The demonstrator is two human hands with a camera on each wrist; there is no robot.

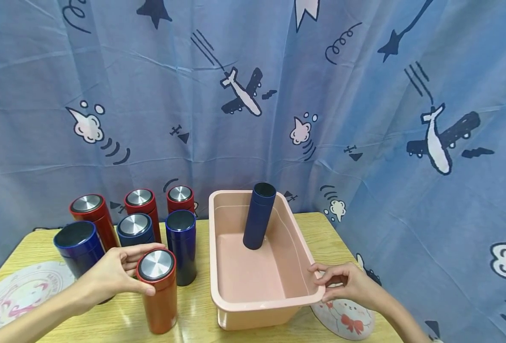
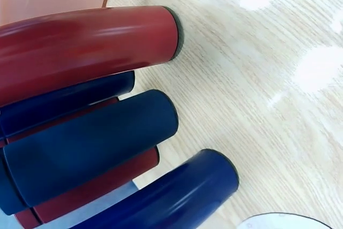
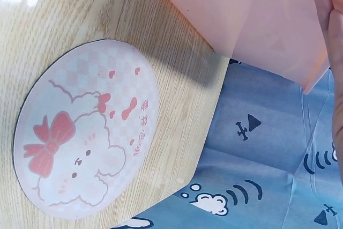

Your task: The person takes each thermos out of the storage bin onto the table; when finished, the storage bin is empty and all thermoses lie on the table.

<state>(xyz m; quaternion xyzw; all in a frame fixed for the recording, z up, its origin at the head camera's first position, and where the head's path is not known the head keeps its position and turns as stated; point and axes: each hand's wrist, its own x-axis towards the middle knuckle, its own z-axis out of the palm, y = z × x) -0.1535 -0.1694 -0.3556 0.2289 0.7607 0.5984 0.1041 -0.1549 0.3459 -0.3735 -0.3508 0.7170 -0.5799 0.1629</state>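
Note:
My left hand [image 1: 113, 273] grips a red thermos bottle [image 1: 160, 305] by its upper part, thumb on the near side and fingers round the back. The bottle has a shiny steel lid top and stands nearly upright; whether its base touches the table I cannot tell. In the left wrist view the red bottle [image 2: 102, 44] shows but the hand does not. My right hand [image 1: 349, 281] pinches the right rim of a pink plastic bin [image 1: 259, 305], thumb under the lip. Inside the bin a dark blue bottle [image 1: 259, 219] leans slightly, near the far right corner.
Behind the left hand stand three red bottles, one a red bottle [image 1: 100, 219], and three blue ones, one a blue bottle [image 1: 182, 252]. Round mats lie at both sides, a left mat [image 1: 30, 290] and a bear mat [image 3: 86, 127]. A blue curtain [image 1: 253, 143] hangs behind the wooden table [image 1: 317, 233].

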